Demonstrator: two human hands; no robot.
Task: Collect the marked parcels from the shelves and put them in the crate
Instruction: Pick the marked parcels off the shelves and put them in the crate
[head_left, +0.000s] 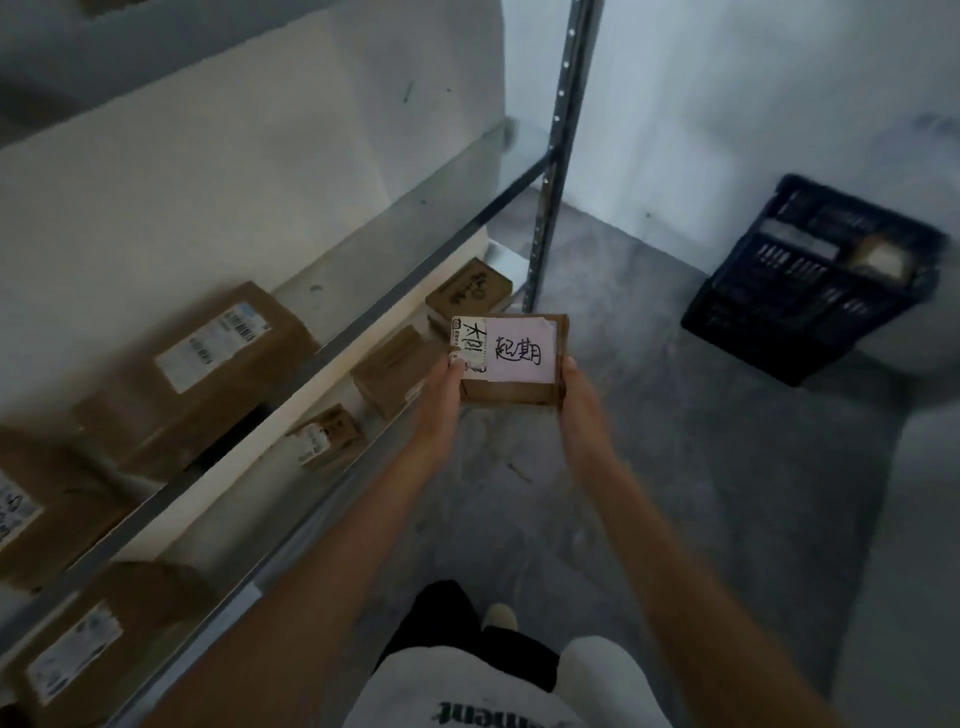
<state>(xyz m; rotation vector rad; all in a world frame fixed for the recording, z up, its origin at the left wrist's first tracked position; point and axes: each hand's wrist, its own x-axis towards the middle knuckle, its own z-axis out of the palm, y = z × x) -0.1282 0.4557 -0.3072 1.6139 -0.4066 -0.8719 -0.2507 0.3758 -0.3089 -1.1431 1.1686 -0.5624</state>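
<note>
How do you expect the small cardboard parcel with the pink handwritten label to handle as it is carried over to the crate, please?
The parcel probably stays stiff: its cardboard edges look straight between the left hand and right hand. It seems light, since fingertips at its sides alone hold it level. Being flat and boxy, it should not roll once set in the crate.

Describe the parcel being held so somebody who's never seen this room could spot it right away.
Right of the metal shelving, above the grey floor, the left hand and right hand hold a small brown parcel between them. Unlike the shelf boxes, it carries a pink note with black handwriting.
</note>
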